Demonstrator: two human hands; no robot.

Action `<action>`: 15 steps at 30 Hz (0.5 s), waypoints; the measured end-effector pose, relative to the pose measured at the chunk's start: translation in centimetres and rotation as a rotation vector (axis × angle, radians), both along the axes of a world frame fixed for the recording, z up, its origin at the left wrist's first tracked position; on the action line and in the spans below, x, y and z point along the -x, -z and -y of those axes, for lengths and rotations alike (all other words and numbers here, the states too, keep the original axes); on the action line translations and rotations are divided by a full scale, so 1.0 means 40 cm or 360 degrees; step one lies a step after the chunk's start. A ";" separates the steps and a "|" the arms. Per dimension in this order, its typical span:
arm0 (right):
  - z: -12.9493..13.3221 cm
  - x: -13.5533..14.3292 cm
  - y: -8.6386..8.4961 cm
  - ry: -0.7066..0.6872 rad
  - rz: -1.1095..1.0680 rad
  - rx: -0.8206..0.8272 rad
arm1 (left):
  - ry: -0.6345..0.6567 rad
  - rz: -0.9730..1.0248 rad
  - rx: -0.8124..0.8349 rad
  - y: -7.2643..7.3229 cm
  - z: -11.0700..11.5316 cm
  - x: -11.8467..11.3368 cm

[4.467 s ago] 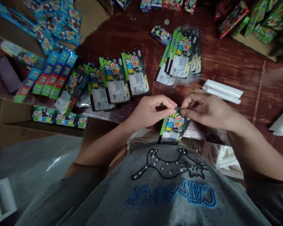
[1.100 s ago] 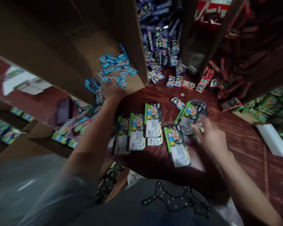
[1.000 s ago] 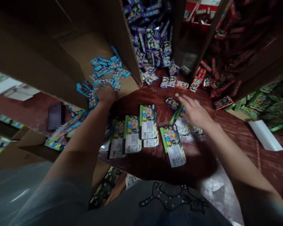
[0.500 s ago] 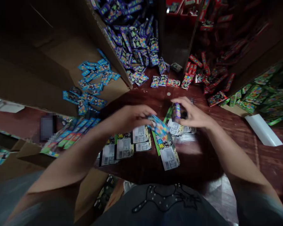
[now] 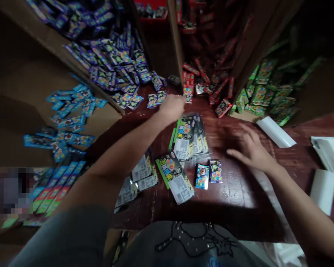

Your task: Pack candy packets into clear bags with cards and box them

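In the head view, my left hand (image 5: pixel 172 107) reaches to the back of the table, its fingers bunched over the spot beside two purple packets (image 5: pixel 157 99). Whatever is under its fingertips is hidden. A red packet (image 5: pixel 188 94) lies just past them. My right hand (image 5: pixel 250 148) hovers over the table's right part, fingers spread, holding nothing. Left of it, a small blue packet (image 5: pixel 202 176) and a small purple packet (image 5: pixel 215 171) lie side by side. Near them is a black and green printed card sleeve (image 5: pixel 175 178), with a stack of similar sleeves (image 5: pixel 190 135) behind it.
Cardboard boxes hold heaps of blue packets (image 5: pixel 72 118), purple packets (image 5: pixel 114 55), red packets (image 5: pixel 208 74) and green packets (image 5: pixel 269 92). More sleeves (image 5: pixel 144 174) lie by my left forearm. White folded sheets (image 5: pixel 277 131) rest at right; rows of packets (image 5: pixel 58 185) stand at left.
The blue and purple packets left my hands and now lie on the table. My left hand moved up to the back; my right hand opened and drew right. The view shifted right.
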State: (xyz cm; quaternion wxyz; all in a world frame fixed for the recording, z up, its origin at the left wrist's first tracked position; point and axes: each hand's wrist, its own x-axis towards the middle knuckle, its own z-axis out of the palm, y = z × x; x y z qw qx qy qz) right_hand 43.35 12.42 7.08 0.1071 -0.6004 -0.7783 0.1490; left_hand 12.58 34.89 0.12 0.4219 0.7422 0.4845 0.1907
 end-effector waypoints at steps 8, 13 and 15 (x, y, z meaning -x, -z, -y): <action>-0.378 -0.153 0.048 0.0835 0.0453 -0.0174 | 0.0014 -0.0184 -0.0171 0.067 -0.173 0.002; -0.401 -0.175 0.088 0.0505 0.0427 0.0046 | -0.0226 0.0280 0.0023 -0.010 -0.073 0.021; -0.388 -0.147 0.075 0.0533 0.0401 0.0009 | -0.0259 0.0592 0.0515 -0.051 0.000 -0.002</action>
